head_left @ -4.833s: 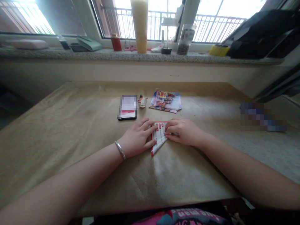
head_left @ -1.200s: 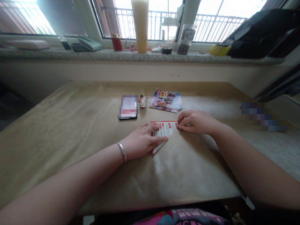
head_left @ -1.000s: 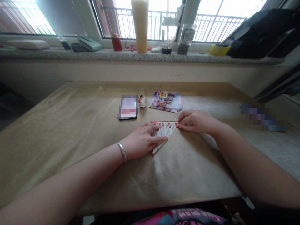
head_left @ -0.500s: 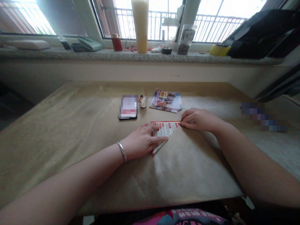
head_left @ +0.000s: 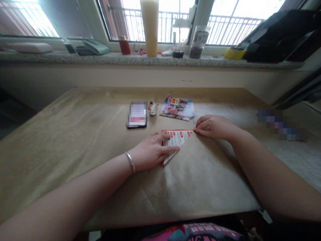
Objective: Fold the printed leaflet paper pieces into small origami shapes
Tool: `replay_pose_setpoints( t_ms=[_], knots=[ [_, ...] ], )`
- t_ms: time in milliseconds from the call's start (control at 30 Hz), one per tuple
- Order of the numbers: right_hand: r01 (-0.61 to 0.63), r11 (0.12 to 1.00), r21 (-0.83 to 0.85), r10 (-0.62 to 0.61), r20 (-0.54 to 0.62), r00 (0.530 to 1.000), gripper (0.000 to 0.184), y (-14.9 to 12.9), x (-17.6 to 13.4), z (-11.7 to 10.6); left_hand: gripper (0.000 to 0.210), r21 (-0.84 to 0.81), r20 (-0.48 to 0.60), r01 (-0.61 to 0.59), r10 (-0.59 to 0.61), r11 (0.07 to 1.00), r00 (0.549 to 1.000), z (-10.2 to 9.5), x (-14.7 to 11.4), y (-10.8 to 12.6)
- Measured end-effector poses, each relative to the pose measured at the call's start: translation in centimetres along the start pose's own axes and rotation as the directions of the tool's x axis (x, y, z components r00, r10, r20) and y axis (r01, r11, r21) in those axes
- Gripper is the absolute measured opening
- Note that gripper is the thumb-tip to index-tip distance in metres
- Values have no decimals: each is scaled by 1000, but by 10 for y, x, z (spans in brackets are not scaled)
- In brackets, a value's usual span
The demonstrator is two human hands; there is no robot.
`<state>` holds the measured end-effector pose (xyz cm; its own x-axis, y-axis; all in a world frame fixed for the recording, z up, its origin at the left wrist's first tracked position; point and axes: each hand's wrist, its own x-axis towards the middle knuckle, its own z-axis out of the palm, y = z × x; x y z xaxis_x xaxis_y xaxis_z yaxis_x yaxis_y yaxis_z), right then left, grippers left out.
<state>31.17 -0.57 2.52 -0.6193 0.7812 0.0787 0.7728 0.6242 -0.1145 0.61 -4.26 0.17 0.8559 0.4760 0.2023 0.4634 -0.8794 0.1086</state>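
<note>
A printed sheet of paper (head_left: 178, 139), folded into a triangle, lies on the brown-covered table (head_left: 120, 201). Its visible face is white with red labels, and red shows along its top and left edges. My left hand (head_left: 152, 150), with a silver bracelet at the wrist, rests on the left part of the sheet, fingers spread and holding it flat. At the sheet's right corner, my right hand (head_left: 209, 127) pinches the tip between thumb and fingers.
Beyond the sheet lie a phone (head_left: 137, 114), a crumpled wrapper (head_left: 152, 108) and a stack of colourful flyers (head_left: 178, 108). A blurred-out object (head_left: 281, 125) is at the far right. Bottles and other items stand on the stone windowsill (head_left: 95, 60).
My right hand has shifted very slightly to the right at the paper's corner. My left hand and the sheet have stayed in place.
</note>
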Motion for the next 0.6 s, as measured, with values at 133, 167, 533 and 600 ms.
replay_pose_setpoints(
  t_ms=[133,167,533,600],
  knots=[
    [3,1000,30,-2,-6,1000,24,4,0,3,35,-5,-5,-1,1,1000,1000,1,0,-1],
    [-6,999,42,6,-16,1000,24,6,0,5,35,-6,-5,-1,1,1000,1000,1,0,-1],
    [49,981,186,-8,-219,976,15,0,5,20,34,-55,0,10,-10,998,1000,3,2,-2],
    [161,967,196,-116,-221,968,13,-8,8,21,34,-76,-7,8,-9,997,1000,2,2,-2]
  ],
)
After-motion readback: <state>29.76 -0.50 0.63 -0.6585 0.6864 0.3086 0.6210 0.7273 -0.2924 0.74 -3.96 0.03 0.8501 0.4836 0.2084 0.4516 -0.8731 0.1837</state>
